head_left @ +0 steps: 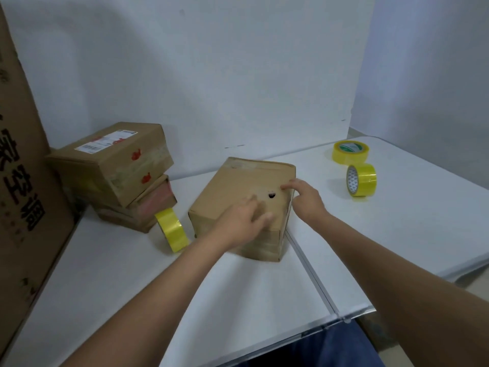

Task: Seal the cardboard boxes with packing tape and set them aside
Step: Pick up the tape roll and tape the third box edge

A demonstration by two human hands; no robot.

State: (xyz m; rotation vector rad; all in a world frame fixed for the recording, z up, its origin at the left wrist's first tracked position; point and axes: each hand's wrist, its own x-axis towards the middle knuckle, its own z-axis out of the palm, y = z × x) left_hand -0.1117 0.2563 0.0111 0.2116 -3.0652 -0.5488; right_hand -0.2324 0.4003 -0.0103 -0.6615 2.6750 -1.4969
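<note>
Cardboard box (238, 186) stands mid-surface (132, 274). Left hand (242, 221) lies flat on its top, fingers extended; right hand (304, 198) touches the right edge, fingers relaxed. Press seams flat before setting aside

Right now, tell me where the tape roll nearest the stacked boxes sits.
In the head view, the yellow tape roll stands on edge left of centre, between the stacked boxes and the box under both hands.

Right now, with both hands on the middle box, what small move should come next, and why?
Probably reach the right hand to the upright tape roll. Both it and the left hand lie on the box holding no tape, and whether the box is sealed is unclear.
</note>
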